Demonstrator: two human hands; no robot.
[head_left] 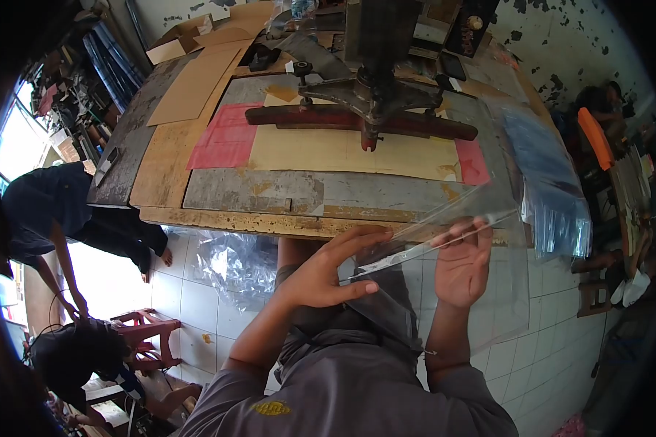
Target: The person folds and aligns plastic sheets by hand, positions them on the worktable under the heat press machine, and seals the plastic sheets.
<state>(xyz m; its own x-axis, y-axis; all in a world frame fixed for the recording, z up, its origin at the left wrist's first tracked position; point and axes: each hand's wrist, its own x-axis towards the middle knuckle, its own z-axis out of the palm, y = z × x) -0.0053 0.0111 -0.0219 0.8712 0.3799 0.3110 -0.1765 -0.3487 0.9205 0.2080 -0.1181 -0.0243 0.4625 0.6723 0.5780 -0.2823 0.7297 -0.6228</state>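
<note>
left hand (318, 272) spread wide, right hand (463, 268) curled behind clear plastic sheet (509, 288), cannot tell if gripping

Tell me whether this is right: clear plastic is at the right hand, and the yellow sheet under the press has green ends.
Not quite: the head view shows pink ends, not green, beside the yellow sheet under the press. Clear plastic is at the right hand.

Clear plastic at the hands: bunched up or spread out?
Spread out: the clear plastic shows a broad, see-through surface extending beyond the right hand.
</note>
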